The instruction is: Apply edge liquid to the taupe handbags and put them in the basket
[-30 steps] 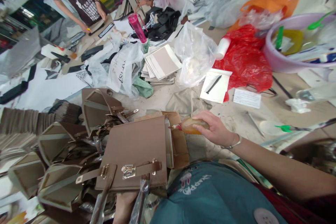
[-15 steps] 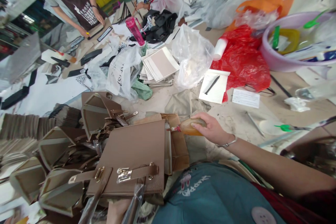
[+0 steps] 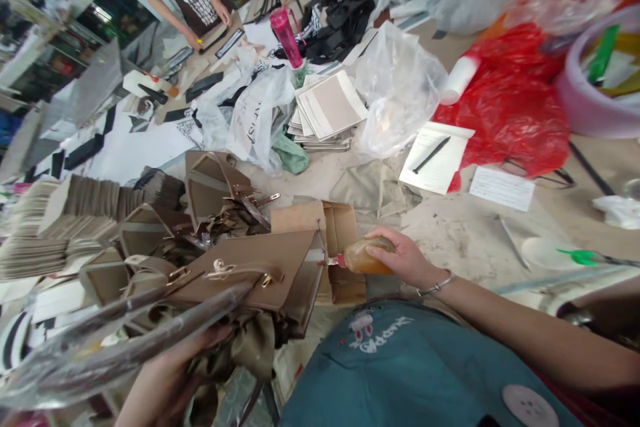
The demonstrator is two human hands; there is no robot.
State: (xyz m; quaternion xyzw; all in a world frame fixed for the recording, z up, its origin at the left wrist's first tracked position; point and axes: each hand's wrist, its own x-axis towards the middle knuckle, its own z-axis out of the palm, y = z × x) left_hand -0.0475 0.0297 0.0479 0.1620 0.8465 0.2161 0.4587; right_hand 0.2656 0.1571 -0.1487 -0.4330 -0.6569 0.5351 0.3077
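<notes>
One amber bottle [image 3: 371, 256] I'm gripping, right hand [image 3: 400, 257] | nozzle [image 3: 339, 260] pointing nine o'clock toward brown bag [image 3: 287, 257] | left hand [image 3: 187, 355] supporting from seven o'clock, fingers hidden, can't tell

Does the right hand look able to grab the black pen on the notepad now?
Probably not: the right hand is wrapped around the amber bottle, though nothing tall seems to block the way to the black pen.

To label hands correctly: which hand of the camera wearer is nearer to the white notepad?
Right. The right hand, around the amber bottle, is a little below the notepad in view; the left hand, by the brown bag's underside, is farther, at lower left.
</notes>
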